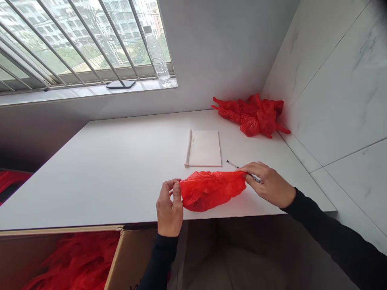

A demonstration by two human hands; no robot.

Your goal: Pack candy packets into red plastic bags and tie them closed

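Observation:
A red plastic bag (213,191) is stretched sideways between my two hands, over the front edge of the white table (121,161). My left hand (169,207) pinches its left end between thumb and fingers. At the other end, my right hand (267,183) grips the bag's corner. A pen (232,164) lies on the table by my right hand, partly covered by its fingers; whether they touch it I cannot tell. Just beyond the bag rests a notebook (206,148) with a pale page and a curled left edge.
Crumpled red bags (255,114) are heaped in the far right corner against the tiled wall (341,88). Below the table at left stands a cardboard box (133,249) with red bags inside. A water bottle (157,58) and a phone (121,84) sit on the windowsill.

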